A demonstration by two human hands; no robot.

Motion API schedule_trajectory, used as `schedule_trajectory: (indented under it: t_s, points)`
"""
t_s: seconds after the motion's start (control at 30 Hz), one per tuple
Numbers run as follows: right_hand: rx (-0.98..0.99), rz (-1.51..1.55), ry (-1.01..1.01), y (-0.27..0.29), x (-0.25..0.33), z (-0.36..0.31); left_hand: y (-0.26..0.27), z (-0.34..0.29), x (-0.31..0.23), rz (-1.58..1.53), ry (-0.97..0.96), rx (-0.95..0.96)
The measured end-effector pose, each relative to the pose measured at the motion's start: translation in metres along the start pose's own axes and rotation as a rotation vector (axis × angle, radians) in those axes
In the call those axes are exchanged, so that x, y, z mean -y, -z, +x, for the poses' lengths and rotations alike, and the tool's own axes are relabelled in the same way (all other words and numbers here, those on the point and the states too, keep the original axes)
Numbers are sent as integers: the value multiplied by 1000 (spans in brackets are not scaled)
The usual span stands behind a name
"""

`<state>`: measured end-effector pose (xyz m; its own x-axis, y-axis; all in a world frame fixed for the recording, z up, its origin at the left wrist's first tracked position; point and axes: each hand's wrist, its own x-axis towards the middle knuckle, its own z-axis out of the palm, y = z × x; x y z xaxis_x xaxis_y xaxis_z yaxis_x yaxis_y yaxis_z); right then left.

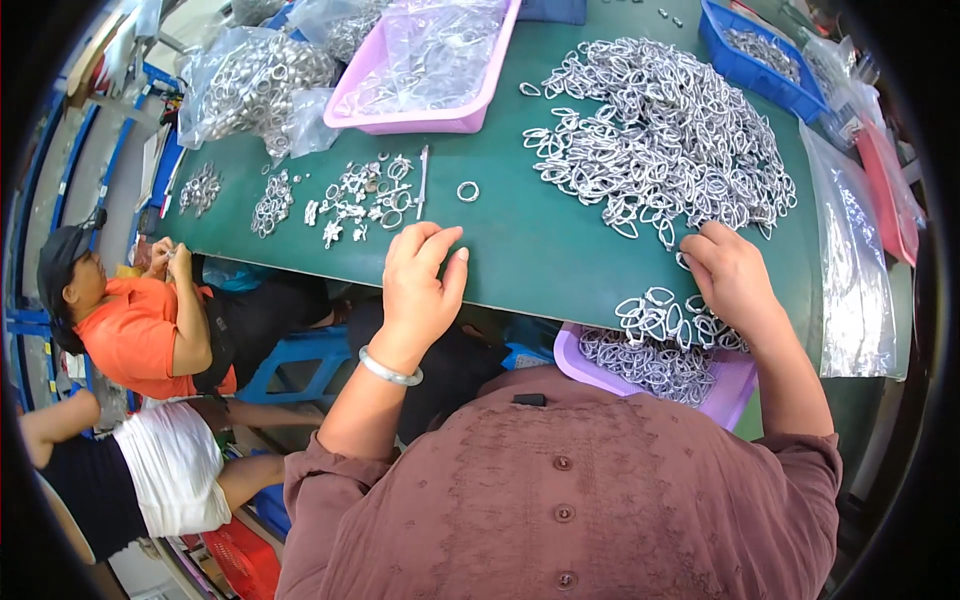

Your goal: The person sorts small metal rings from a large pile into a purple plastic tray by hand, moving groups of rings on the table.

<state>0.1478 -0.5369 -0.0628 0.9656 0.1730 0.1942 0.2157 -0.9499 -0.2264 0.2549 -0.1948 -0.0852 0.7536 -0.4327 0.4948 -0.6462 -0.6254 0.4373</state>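
Observation:
My left hand (425, 275), with a pale bangle at its wrist, hovers over the front edge of the green table (480, 250). Its fingers curve loosely and the thumb stands apart; nothing shows in it. At the near edge of a large heap of silver oval rings (660, 140), my right hand (730, 270) is closed, fingertips pointing down. One silver oval ring (683, 261) shows partly at its fingers; the rest is hidden. Just below that hand, several loose oval rings (655, 315) lie at the table edge, above a purple tray (735, 385) filled with more rings.
A single round ring (468, 191), a thin metal stick (422, 182) and small silver parts (350, 200) lie to the left. Behind are a pink basin (430, 122) and bagged rings (255, 90). A blue tray (770, 85) and plastic bag (850, 260) lie right. A co-worker (140, 335) sits left.

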Motion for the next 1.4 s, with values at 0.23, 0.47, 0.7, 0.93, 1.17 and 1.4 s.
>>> schedule_trajectory:
  t_s: [0.23, 0.47, 0.7, 0.93, 1.17, 1.4]
  points:
    - [4, 105, -21, 5, 5, -2, -20, 25, -12, -3, -131, 96]
    - [10, 89, 54, -4, 1, 9, -36, 49, -4, 94, -116, 122]
    - [-115, 151, 65, -17, -6, 3, -38, 58, -23, 102, -178, 172]
    - [-36, 227, 110, -16, 8, 16, -73, 26, -47, -65, -323, 238]
    - [-57, 170, 78, -14, -4, 6, -97, 40, -80, -62, -376, 296]
    - [-8, 243, 57, -3, 2, 13, -70, 47, -63, -159, -329, 291]
